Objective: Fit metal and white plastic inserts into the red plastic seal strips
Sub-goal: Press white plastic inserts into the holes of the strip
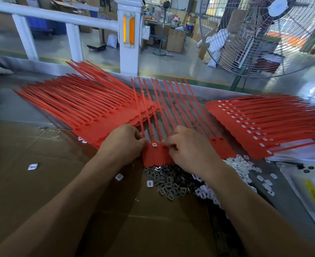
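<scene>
Nearest, at 6 o'clock, flattened brown cardboard [41, 182] covers the worktop, both forearms reaching over it. Above that, a heap of dark metal inserts [169, 184] lies beside a spill of white plastic inserts [240, 167] toward 4 o'clock, with a few white strays [32, 166] at 8 o'clock. At centre the left hand [124, 141] and the right hand [188, 149] meet over a row of red seal strips [155, 154], their tags side by side and their tails running up toward 12 o'clock. The left fingers are curled and pinch the tag's left edge; the right fingertips are bunched together and press on the head next to a slot already carrying a white insert [154, 145]. At 10 o'clock a fanned stack of empty strips [75, 101] rests on the grey metal table [23, 110]; at 3 o'clock a second stack [260, 123] shows white inserts in its heads, partly over white paper [301, 156]. Beyond the table edge stand a white railing [47, 15] and post [129, 39] at 12 o'clock, a large cage fan [264, 34] at 1 to 2 o'clock, and a workshop floor with cardboard boxes [176, 40].
</scene>
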Action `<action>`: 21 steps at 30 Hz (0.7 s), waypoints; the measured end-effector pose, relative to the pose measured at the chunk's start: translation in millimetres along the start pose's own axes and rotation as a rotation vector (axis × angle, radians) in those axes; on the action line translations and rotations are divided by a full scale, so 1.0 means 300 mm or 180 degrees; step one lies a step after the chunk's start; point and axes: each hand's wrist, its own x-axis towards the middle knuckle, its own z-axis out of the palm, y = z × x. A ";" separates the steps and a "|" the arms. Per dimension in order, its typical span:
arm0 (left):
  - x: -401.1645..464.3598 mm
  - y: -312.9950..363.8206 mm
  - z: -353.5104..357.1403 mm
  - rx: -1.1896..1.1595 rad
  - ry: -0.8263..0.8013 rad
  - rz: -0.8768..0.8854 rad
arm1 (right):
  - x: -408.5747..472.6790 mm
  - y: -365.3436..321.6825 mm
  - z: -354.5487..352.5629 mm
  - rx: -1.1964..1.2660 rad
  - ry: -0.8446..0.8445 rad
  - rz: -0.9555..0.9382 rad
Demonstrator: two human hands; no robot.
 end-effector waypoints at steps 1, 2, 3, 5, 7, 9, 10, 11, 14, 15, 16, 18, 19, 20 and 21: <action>0.000 0.000 0.001 0.0008 0.0006 0.0001 | -0.003 -0.003 -0.002 -0.0072 -0.0035 -0.0022; 0.001 0.000 0.001 0.0010 0.0015 0.0004 | -0.004 -0.006 -0.002 -0.0118 -0.0053 -0.0031; 0.001 0.000 0.001 0.0010 0.0023 0.0007 | -0.004 -0.008 -0.003 -0.0110 -0.0063 -0.0011; 0.001 0.002 -0.001 0.0013 0.0035 0.0008 | -0.001 -0.008 -0.009 -0.0016 -0.0076 0.0058; -0.001 0.002 -0.002 0.0037 0.0024 0.0012 | -0.003 -0.009 -0.009 0.0064 -0.0102 0.0092; -0.003 0.000 -0.002 0.0023 0.0015 -0.0001 | -0.016 0.000 -0.012 0.0182 -0.0123 0.0139; -0.003 -0.001 -0.002 0.0032 0.0022 -0.0002 | -0.026 0.009 -0.019 0.0299 -0.0082 0.0180; -0.002 -0.003 -0.002 0.0063 0.0041 0.0005 | -0.037 0.023 -0.032 0.0445 0.0022 0.0212; 0.000 -0.004 -0.005 0.0081 0.0085 0.0006 | -0.069 0.096 -0.097 0.0820 0.0570 0.0336; 0.001 -0.004 -0.005 0.0064 0.0085 0.0011 | -0.082 0.125 -0.122 0.0865 0.0655 0.0419; 0.001 -0.005 -0.004 0.0060 0.0081 0.0021 | -0.095 0.155 -0.141 0.0868 0.0628 0.0512; 0.000 -0.006 -0.003 0.0056 0.0072 0.0032 | -0.118 0.208 -0.168 0.0792 0.0294 0.0727; 0.000 -0.007 -0.003 0.0049 0.0072 0.0027 | -0.127 0.228 -0.175 0.0766 0.0074 0.0832; 0.000 -0.008 -0.003 0.0046 0.0073 0.0023 | -0.133 0.244 -0.180 0.0763 -0.0123 0.0911; 0.001 -0.008 -0.003 0.0045 0.0073 0.0021 | -0.137 0.256 -0.182 0.0769 -0.0278 0.0966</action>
